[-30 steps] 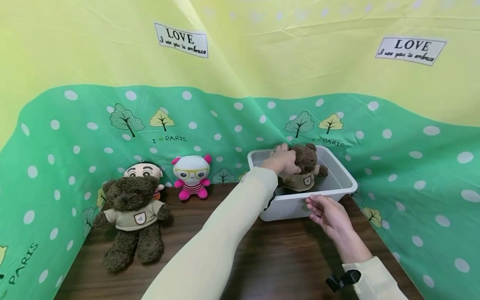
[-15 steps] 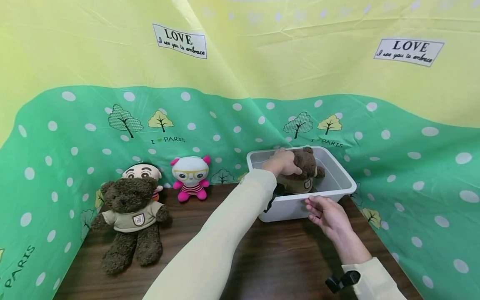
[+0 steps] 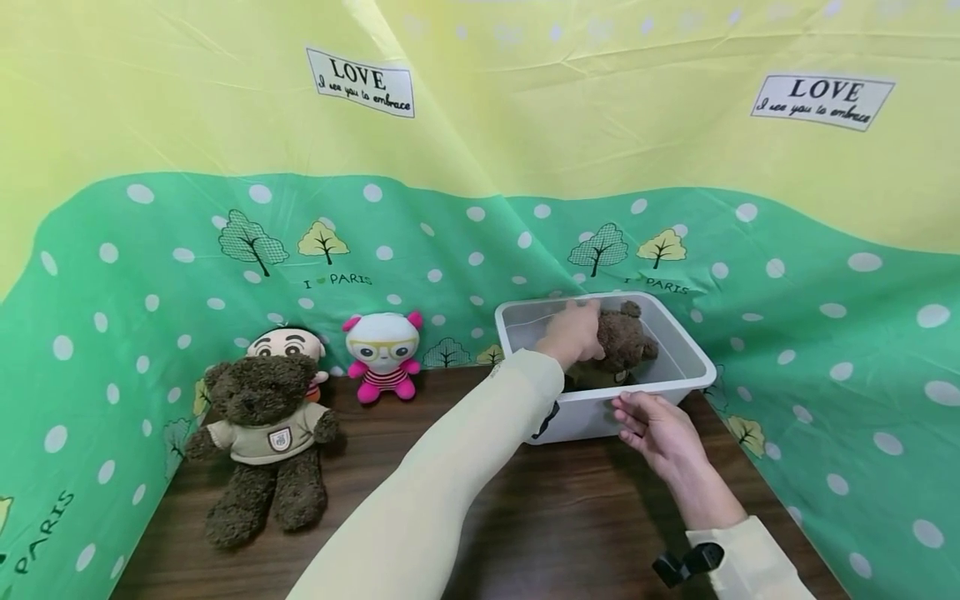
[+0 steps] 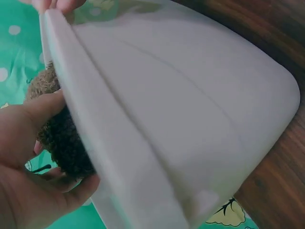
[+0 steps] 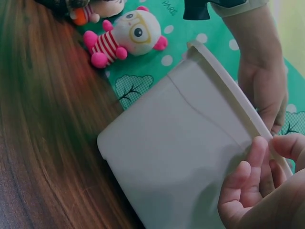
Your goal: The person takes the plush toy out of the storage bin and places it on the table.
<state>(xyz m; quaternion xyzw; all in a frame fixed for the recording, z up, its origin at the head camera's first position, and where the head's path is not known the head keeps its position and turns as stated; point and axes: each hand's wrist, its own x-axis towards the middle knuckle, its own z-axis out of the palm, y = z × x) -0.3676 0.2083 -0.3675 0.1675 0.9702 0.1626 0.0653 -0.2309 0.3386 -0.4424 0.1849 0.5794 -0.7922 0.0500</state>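
A brown teddy bear (image 3: 625,342) in a tan shirt is inside the grey-white plastic bin (image 3: 697,367), tipped forward with its face down. My left hand (image 3: 573,333) grips the bear from its left side. In the left wrist view, the fingers and thumb of that hand (image 4: 28,162) are round dark fur (image 4: 66,138) beside the bin's rim. At the front rim, my right hand (image 3: 660,433) pinches the edge between thumb and fingers, as the right wrist view shows too. The bear's lower body is hidden by the bin wall.
A larger teddy bear (image 3: 262,408) in a tan shirt sits at the left of the wooden table (image 3: 555,517). Behind it is a black-haired doll (image 3: 288,340). A pink-and-white panda plush (image 3: 383,354) sits against the green dotted cloth (image 3: 435,225).
The teddy bear in the bin has sunk lower and tipped forward, its head now lower and its shirt mostly hidden. My left hand moved with it. The right hand stays on the rim.
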